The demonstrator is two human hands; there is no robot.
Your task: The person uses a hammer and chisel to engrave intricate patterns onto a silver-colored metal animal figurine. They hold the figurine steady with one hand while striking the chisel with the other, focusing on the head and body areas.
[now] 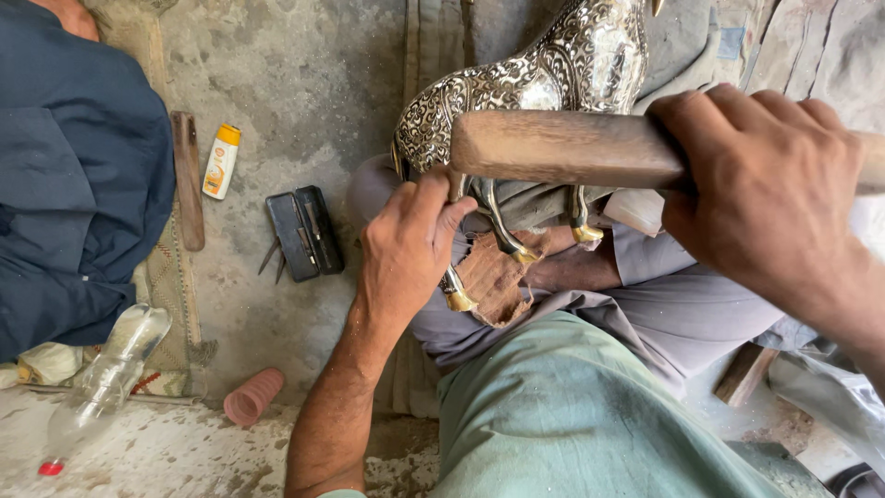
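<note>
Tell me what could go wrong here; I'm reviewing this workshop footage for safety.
1. The right hand holds a wooden mallet directly above the left hand, which grips a leg of the engraved metal animal figure; a stray blow could hit the fingers.
2. The figure rests on the lap, not a firm support, so it could shift or get dented.
3. The plastic bottle and pink ribbed cylinder lying on the floor could roll underfoot.

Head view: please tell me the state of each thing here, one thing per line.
Metal animal figure: lying across the lap, legs toward the camera.
Wooden mallet: gripped, raised over the figure.
Right hand: closed on the mallet.
Left hand: gripping one leg.
Clear bottle: lying down.
Black case: open.
</note>
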